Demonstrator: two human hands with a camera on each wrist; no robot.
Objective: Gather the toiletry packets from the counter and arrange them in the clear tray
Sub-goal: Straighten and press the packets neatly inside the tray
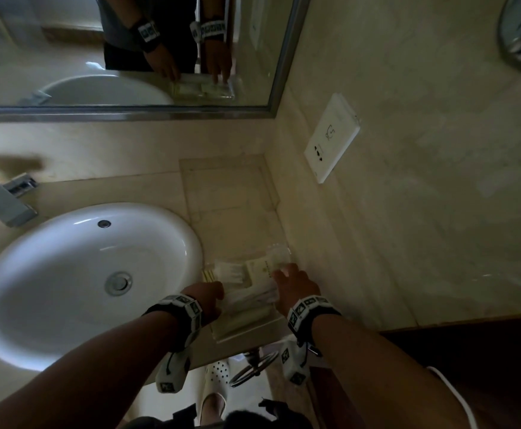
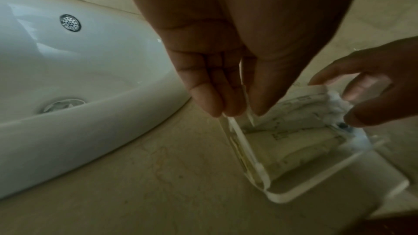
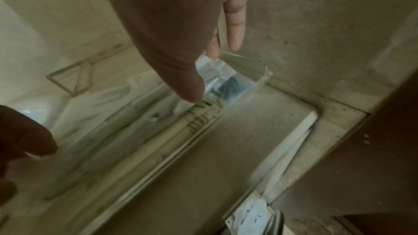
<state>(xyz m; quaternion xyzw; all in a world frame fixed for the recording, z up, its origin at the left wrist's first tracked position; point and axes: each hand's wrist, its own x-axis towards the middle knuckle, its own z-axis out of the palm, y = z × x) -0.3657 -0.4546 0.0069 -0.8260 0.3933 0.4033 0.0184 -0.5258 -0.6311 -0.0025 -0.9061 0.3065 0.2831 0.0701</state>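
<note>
The clear tray [image 1: 247, 331] [image 2: 294, 197] [image 3: 262, 78] sits on the counter near its front edge, right of the sink. Long white toiletry packets [image 1: 253, 301] [image 2: 294, 113] [image 3: 117, 113] lie across it. More small packets [image 1: 228, 272] and yellow sticks [image 1: 208, 275] lie at its far end. My left hand [image 1: 219, 294] [image 2: 244, 112] pinches a thin white packet edge between thumb and straight fingers at the tray's left wall. At the tray's right wall my right hand [image 1: 284, 274] [image 2: 339, 103] [image 3: 213, 72] pinches the crinkled right end of the packets.
A white sink [image 1: 82, 274] with a metal faucet [image 1: 2, 199] fills the left. A flat clear plate [image 1: 228, 187] lies in the far corner. The wall with a socket [image 1: 332, 137] stands close on the right. The counter's front edge [image 1: 222, 360] runs just below the tray.
</note>
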